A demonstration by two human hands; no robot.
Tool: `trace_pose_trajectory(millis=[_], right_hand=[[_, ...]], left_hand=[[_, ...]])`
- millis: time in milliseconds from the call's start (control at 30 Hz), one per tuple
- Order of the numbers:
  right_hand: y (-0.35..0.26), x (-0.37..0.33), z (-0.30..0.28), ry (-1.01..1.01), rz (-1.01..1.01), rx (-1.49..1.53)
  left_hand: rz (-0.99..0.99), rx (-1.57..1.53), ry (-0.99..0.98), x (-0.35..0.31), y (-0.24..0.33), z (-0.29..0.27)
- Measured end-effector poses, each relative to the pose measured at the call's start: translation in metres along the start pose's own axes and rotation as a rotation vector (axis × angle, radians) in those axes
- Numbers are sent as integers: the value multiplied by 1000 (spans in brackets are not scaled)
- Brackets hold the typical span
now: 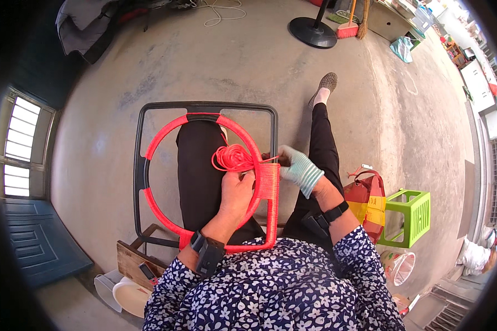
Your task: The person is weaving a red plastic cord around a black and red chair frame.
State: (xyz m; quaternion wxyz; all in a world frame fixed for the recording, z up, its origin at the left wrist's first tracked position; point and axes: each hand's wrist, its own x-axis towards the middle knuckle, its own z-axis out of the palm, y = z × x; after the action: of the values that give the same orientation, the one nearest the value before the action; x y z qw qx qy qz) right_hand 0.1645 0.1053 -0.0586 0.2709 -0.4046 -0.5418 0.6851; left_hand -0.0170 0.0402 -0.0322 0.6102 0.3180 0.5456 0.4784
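A dark square metal frame (141, 132) with an inner ring wrapped in red cord (160, 138) rests on my lap. My left hand (236, 190), bare, holds a coiled bundle of red cord (233, 157) inside the ring. My right hand (298, 168), in a pale green knit glove, pinches the cord at the frame's right bar, just above a patch of tightly wound red cord (268, 182). Both wrists carry black strapped devices.
A green plastic stool (411, 215) and a red bag (364, 196) stand to my right. A wooden block (132, 262) and white tubs (127, 295) sit at lower left. A fan base (313, 32) and a broom (348, 27) are far ahead on the concrete floor.
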Motion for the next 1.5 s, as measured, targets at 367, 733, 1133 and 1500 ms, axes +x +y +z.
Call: trace_pose_trajectory(millis=[367,733,1133,1500], right_hand=[[8,-18,-26,329,-112,653],[-41,-92,-98,551,-502,1074],[-47,-30,6,104,257,112],[-25,-37,-13,269,153,358]], left_hand=[[-168,-404,-83,-11,22,4],[-57,-271,-96,-13,24,2],[12,-264,-31,-10,24,7],[-15,-237,-11,-11,20,4]])
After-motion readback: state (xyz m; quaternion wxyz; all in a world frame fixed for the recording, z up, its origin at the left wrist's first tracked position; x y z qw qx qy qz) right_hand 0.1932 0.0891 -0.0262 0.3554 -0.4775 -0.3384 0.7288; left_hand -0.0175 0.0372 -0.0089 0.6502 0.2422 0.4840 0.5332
